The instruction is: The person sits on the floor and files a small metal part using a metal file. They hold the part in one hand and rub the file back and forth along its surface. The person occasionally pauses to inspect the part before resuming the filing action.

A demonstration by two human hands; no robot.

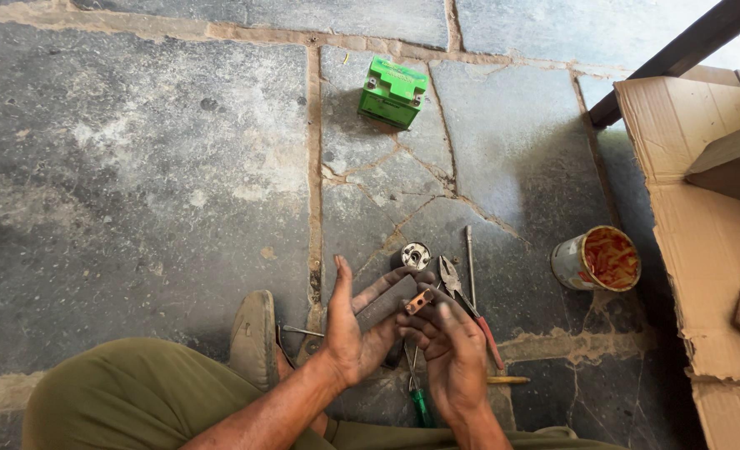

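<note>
The right hand (pixel 453 354) pinches a small copper-coloured metal piece (pixel 420 301) between its thumb and the tips of its fingers (pixel 412 329), which are curled shut around the piece's lower end; the upper end sticks out above the fingertips, tilted up to the right. The left hand (pixel 355 329) stands just beside it, palm turned toward the piece, fingers spread and straight, gripping nothing; its forefinger reaches toward the piece, and whether it touches cannot be told.

Both hands hover above a cracked stone floor (pixel 137 167). Just beyond the fingertips a small round metal part (pixel 416 254) sits on the floor, with red-handled pliers (pixel 466 304) beside it to the right and a thin metal rod (pixel 470 262) next to those. A green-handled screwdriver (pixel 418 400) lies under the hands. Farther off stand a green battery (pixel 392 92), an open tin can (pixel 597 260) and flattened cardboard (pixel 687 192).
</note>
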